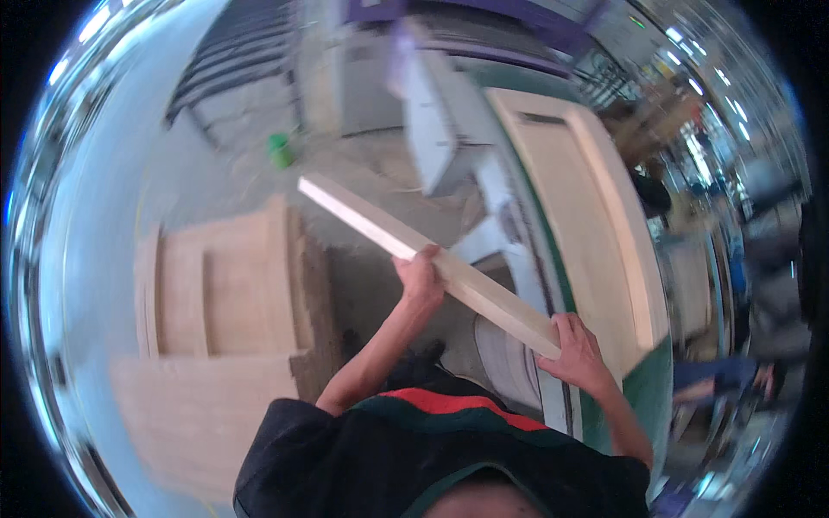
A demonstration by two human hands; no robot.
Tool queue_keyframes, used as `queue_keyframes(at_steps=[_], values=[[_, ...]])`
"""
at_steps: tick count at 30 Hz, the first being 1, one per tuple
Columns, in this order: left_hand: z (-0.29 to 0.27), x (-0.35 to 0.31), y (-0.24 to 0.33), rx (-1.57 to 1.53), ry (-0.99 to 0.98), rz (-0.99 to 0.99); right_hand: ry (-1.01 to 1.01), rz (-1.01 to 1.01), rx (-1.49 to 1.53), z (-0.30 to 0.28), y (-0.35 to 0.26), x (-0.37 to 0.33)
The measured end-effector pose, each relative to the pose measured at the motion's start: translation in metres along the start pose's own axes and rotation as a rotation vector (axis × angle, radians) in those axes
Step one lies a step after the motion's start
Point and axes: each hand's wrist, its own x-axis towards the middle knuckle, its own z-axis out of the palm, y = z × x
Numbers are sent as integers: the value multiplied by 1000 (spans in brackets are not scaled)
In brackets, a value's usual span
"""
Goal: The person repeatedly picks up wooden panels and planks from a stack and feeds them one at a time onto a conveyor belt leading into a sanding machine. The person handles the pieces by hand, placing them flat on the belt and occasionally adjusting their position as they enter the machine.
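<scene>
A long, pale wooden bar (484, 292) with a squared section slants across the space in front of me, its far end up and to the left. Around its middle my left hand (420, 274) is closed. My right hand (577, 352) grips the near right end, thumb below and fingers over the top. To the right, a pale wooden panel with a raised frame (580, 233) lies on the green-topped bench (648, 388). The bar's near end is close to the bench's left edge.
Stacked wooden panels (224, 285) stand low on my left. A green container (281, 150) sits on the floor ahead. Dark slatted rails (233, 65) are at the far left, and a purple-edged machine (484, 30) is at the back. Blurred clutter fills the right side.
</scene>
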Motion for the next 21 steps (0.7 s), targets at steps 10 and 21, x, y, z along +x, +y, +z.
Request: queue_keyframes(at_steps=[10, 21], values=[[192, -106, -80, -57, -727, -282, -87, 217, 688, -35, 156, -108], [203, -50, -142, 718, -578, 105, 414, 384, 58, -13, 298, 25]])
